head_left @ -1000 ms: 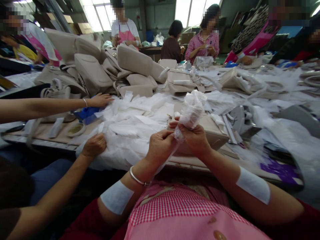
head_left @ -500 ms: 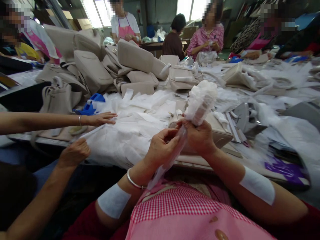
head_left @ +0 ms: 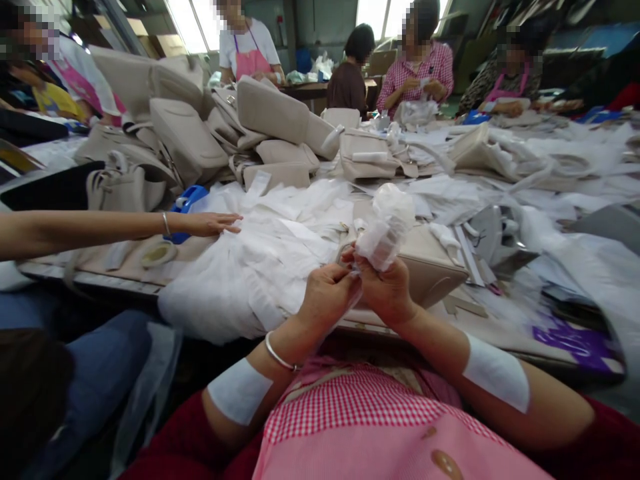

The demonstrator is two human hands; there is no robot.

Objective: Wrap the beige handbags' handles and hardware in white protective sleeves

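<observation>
My left hand (head_left: 327, 293) is closed in a pinch on a length of clear plastic film (head_left: 390, 217), close to the table edge. My right hand (head_left: 387, 287) is closed around the same film, which bunches up in a crumpled white clump above the fingers. What lies inside the clump is hard to make out. Just behind and to the right of my hands lies a beige handbag (head_left: 435, 263), partly hidden by them. White tissue-like sheets (head_left: 240, 273) are heaped to the left of my hands.
A co-worker's hand (head_left: 215, 223) lies on the sheets at left, beside a blue tape dispenser (head_left: 187, 203) and a tape roll (head_left: 159, 253). Beige handbags (head_left: 185, 140) pile up behind. A grey metal tape dispenser (head_left: 493, 233) stands at right. People work across the table.
The plastic clump has sunk lower and shrunk in my right hand, and the film trailing below my hands is less visible. The co-worker's nearer hand has left the sheets.
</observation>
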